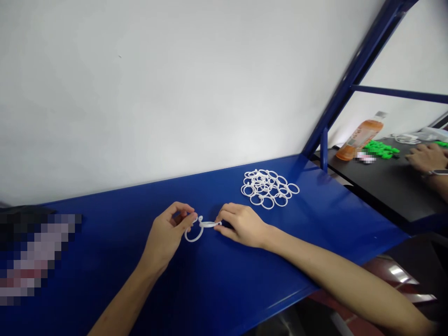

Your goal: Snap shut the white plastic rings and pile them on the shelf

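Both my hands rest on a blue table (210,289) and pinch one white plastic ring (200,229) between them. My left hand (168,233) grips its left end with thumb and fingertips. My right hand (241,224) pinches the right end, where a straight strip sticks out. The ring looks pulled open. A pile of several white rings (268,187) lies behind my right hand, a short way off.
A white wall rises behind the table. A blue frame post (353,74) slants up at the right. Beyond it, on a black table (385,182), lie an orange bottle (360,139), green parts (380,149) and another person's hand (427,156).
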Demonstrator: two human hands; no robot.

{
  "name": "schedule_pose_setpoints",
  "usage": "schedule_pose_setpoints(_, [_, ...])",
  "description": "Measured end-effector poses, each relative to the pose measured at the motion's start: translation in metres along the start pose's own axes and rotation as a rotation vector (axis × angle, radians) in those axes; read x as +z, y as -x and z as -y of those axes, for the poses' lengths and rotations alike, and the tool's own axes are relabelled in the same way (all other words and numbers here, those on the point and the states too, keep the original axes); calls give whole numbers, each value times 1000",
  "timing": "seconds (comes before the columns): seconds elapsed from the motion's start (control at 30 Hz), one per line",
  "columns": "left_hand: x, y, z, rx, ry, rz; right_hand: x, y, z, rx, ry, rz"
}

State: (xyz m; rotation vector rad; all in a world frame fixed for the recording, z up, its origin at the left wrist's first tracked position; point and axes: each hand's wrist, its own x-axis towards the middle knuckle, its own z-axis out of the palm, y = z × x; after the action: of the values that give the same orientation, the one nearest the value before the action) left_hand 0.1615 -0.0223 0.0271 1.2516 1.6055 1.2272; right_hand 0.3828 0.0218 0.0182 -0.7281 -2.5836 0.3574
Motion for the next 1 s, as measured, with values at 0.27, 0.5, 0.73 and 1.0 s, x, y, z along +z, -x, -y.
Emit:
schedule_pose_setpoints(0.27, [2,2,2,-54,-2,113,0,0,-5,65,79,5])
schedule_pose_setpoints(0.5, [20,6,0,-67,487,8,0,1,10,33,-191,-118])
schedule_pose_setpoints(0.73, [25,17,3,-43,296,139,3,0,15,144,-583,-168])
schedule_pose_setpoints(1.0, [21,18,-2,230,17,288,-2,3,16,275,-756,-29])
